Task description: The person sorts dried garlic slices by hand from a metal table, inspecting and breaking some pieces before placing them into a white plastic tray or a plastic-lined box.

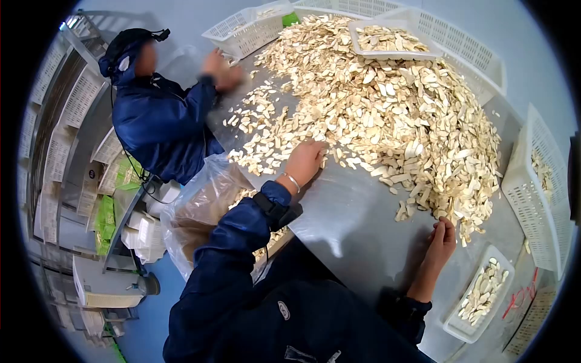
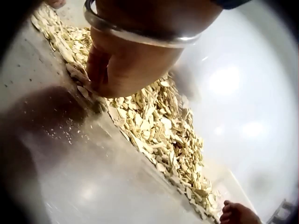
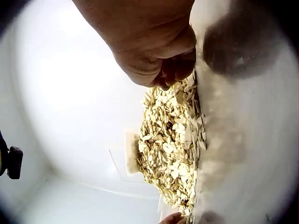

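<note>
A broad heap of pale, dried-looking slices (image 1: 387, 109) covers much of the metal table (image 1: 339, 218). My left hand (image 1: 304, 162), with a bracelet on its wrist, reaches down to the heap's near edge, fingertips right among the slices. In the left wrist view that hand (image 2: 133, 70) hides most of what lies under its fingers. My right hand (image 1: 442, 242) is at the heap's near right end, fingers curled and fingertips at the outermost slices. From the right wrist, the curled fingers (image 3: 175, 70) overlap slices; I cannot tell whether they pinch one.
Another person (image 1: 160, 118) works at the table's left side. A clear bag (image 1: 193, 206) of slices stands open by my left arm. A small white tray (image 1: 457, 323) of slices lies right of my right hand. White baskets (image 1: 532, 212) line the far and right edges.
</note>
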`<state>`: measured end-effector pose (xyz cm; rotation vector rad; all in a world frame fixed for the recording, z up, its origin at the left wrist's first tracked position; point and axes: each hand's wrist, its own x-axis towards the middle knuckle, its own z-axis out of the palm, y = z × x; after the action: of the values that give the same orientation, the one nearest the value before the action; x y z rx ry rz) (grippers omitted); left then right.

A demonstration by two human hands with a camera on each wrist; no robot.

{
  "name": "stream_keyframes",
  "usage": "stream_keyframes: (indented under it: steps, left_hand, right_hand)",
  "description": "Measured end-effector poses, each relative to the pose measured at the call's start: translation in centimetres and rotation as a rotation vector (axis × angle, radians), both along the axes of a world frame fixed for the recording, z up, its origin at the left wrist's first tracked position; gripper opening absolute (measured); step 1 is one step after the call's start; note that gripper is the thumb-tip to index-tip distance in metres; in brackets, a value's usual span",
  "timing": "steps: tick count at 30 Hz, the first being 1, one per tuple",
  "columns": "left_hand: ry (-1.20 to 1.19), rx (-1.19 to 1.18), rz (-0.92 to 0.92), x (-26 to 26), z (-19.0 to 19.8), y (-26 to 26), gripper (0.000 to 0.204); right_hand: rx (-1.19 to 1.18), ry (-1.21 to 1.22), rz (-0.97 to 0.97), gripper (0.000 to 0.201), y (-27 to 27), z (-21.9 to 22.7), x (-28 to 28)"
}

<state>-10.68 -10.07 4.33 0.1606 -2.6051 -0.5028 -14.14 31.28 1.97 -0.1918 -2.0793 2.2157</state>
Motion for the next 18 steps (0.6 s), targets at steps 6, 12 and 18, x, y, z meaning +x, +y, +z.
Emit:
stream_keyframes:
  steps: [6, 12, 18]
  left_hand:
    - [-0.077, 0.787, -0.02, 2.7, -0.5, -0.2, 0.03]
    - [-0.005, 2.006, -0.07, 4.5, 2.7, 1.7, 0.027]
    - [-0.102, 2.368, -0.573, 4.7, 0.3, 0.6, 0.052]
  right_hand:
    - [-0.081, -0.012, 0.047, 0.014, -0.2, -0.3, 0.0]
    - [-0.068, -0.035, 0.105, 0.015, -0.6, -0.2, 0.2]
    - [-0.047, -0.03, 0.128, 0.015, -0.5, -0.1, 0.3]
